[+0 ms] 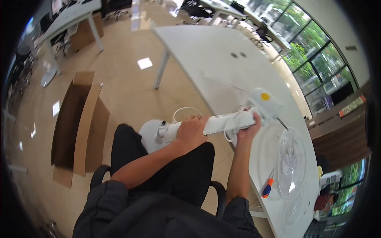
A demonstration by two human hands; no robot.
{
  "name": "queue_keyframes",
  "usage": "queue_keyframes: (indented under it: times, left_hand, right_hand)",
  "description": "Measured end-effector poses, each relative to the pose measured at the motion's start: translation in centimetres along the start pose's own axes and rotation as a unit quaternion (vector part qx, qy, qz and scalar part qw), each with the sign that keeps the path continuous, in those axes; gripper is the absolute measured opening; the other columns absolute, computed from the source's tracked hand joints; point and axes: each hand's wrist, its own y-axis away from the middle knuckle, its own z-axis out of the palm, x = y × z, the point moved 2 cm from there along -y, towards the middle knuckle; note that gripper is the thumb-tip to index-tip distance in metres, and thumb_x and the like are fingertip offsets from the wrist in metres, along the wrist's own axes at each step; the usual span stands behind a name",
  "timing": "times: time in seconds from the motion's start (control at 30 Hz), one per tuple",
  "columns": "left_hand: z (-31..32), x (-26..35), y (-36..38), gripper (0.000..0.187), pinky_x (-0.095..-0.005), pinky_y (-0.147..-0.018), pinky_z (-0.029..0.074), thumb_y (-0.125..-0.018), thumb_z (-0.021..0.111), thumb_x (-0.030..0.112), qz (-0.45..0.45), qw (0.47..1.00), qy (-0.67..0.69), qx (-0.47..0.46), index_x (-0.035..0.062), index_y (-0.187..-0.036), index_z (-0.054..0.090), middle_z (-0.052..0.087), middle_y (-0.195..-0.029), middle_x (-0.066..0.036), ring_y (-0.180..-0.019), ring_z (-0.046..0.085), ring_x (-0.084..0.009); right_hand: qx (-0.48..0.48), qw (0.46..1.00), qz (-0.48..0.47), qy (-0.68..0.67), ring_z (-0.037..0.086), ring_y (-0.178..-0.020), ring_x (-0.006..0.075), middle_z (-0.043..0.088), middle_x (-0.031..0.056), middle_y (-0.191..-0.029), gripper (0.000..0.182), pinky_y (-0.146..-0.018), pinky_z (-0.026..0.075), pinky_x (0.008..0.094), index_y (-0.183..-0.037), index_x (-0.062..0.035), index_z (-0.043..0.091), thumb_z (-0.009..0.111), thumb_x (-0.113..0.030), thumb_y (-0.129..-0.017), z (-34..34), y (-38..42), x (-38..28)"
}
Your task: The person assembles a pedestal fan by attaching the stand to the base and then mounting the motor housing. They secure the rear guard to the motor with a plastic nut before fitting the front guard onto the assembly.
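My left hand (192, 132) is wrapped round the middle of a white pole-like appliance body (217, 123), which lies slanted across my lap. Its rounded white base (150, 133) is near my knees. At the other end my right hand (251, 123) grips the body, with a white cord (230, 129) looped beside it. A white part with a yellow round sticker (265, 96) is on the white table (198, 51), just beyond my right hand. Transparent round fan-like parts (289, 164) lie on the table to the right, near an orange and blue screwdriver (268, 188).
An open cardboard box (81, 131) stands on the floor at the left. Black chair armrests (217, 196) flank me. Other desks (71, 18) are at the back, and a dark wooden cabinet (341, 135) is at the right. Another person (323, 201) is far off at the lower right.
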Motion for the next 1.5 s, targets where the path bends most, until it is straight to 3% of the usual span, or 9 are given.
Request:
queue_keyframes:
  times: [0.07,0.37,0.53,0.6,0.7,0.87,1.3,1.37,1.5]
  left_hand:
    - [-0.6,-1.2,2.7,0.056,-0.0413,-0.090,0.048,-0.067,0.075,0.016,0.010,0.997,0.052,0.052,0.0069,-0.120,0.059,0.066,-0.107,-0.015,-0.104,0.061,-0.0331]
    - [2.2,-5.5,8.4,0.061,-0.0421,-0.087,0.049,-0.058,0.079,0.010,0.107,0.960,0.123,0.229,0.0101,-0.116,0.061,0.065,-0.106,-0.008,-0.101,0.062,-0.0285]
    - [3.2,-6.7,7.3,0.056,-0.0426,-0.091,0.045,-0.063,0.077,0.010,0.139,0.951,0.152,0.231,0.0096,-0.117,0.062,0.063,-0.109,-0.009,-0.105,0.059,-0.0287]
    - [3.1,-7.1,7.1,0.054,-0.0439,-0.094,0.041,-0.067,0.075,0.010,0.104,0.949,0.079,0.287,0.0089,-0.120,0.061,0.059,-0.113,-0.012,-0.107,0.056,-0.0300]
    - [3.9,-8.3,7.0,0.055,-0.0449,-0.094,0.039,-0.069,0.072,0.009,0.017,0.953,0.061,0.297,0.0082,-0.123,0.061,0.056,-0.114,-0.014,-0.107,0.054,-0.0307]
    - [6.2,-13.2,4.2,0.025,-0.0413,-0.091,0.038,-0.072,0.066,0.004,-0.034,0.954,0.093,0.282,0.0061,-0.096,0.060,0.060,-0.100,-0.012,-0.102,0.055,-0.0284]
    - [9.2,-20.7,2.6,0.030,-0.0419,-0.083,0.042,-0.067,0.070,0.009,-0.029,0.944,0.207,0.254,0.0076,-0.096,0.061,0.059,-0.098,-0.011,-0.098,0.056,-0.0295]
    - [8.9,-21.0,2.1,0.038,-0.0425,-0.085,0.046,-0.061,0.073,0.008,-0.035,0.946,0.206,0.249,0.0075,-0.097,0.062,0.062,-0.100,-0.011,-0.097,0.058,-0.0311]
    - [9.5,-22.0,1.6,0.031,-0.0432,-0.080,0.045,-0.062,0.073,0.012,-0.039,0.939,0.205,0.275,0.0080,-0.090,0.062,0.060,-0.092,-0.012,-0.093,0.058,-0.0307]
  right_hand:
    - [-0.035,0.999,-0.016,0.025,0.064,-0.093,0.0292,0.063,0.0135,-0.099,0.038,-0.087,0.053,0.0462,-0.109,0.0007,0.057,0.056,-0.025,-0.081,1.9,3.4,0.1]
    - [-0.033,0.994,-0.080,0.067,0.058,-0.104,0.0235,0.060,0.0095,-0.104,0.047,-0.099,0.044,0.0480,-0.116,-0.0038,0.054,0.056,-0.022,-0.074,5.5,12.9,0.7]
    - [-0.026,0.980,-0.151,0.130,0.059,-0.102,0.0239,0.059,0.0103,-0.105,0.044,-0.098,0.046,0.0469,-0.115,-0.0022,0.054,0.055,-0.021,-0.075,6.9,13.9,0.8]
    - [-0.021,0.976,-0.162,0.145,0.059,-0.102,0.0243,0.058,0.0111,-0.105,0.043,-0.098,0.046,0.0469,-0.115,-0.0016,0.054,0.055,-0.021,-0.076,7.8,14.3,2.0]
    - [0.006,0.970,-0.185,0.158,0.058,-0.103,0.0254,0.058,0.0132,-0.106,0.044,-0.097,0.047,0.0468,-0.116,0.0003,0.054,0.056,-0.022,-0.078,8.8,14.4,4.7]
    - [0.022,0.959,-0.177,0.221,0.057,-0.109,0.0257,0.059,0.0142,-0.111,0.043,-0.097,0.046,0.0432,-0.117,0.0034,0.054,0.059,-0.021,-0.082,8.3,13.1,10.3]
    - [-0.049,0.906,-0.219,0.360,0.061,-0.104,0.0262,0.062,0.0178,-0.108,0.034,-0.095,0.049,0.0416,-0.115,0.0070,0.054,0.059,-0.007,-0.084,9.7,11.1,17.9]
    - [-0.054,0.906,-0.214,0.361,0.061,-0.103,0.0262,0.063,0.0185,-0.108,0.035,-0.094,0.050,0.0415,-0.115,0.0075,0.054,0.059,-0.006,-0.084,9.9,10.8,18.1]
    - [-0.044,0.896,-0.232,0.376,0.062,-0.099,0.0250,0.063,0.0173,-0.109,0.035,-0.093,0.051,0.0413,-0.116,0.0074,0.054,0.062,-0.005,-0.084,10.4,10.5,18.9]
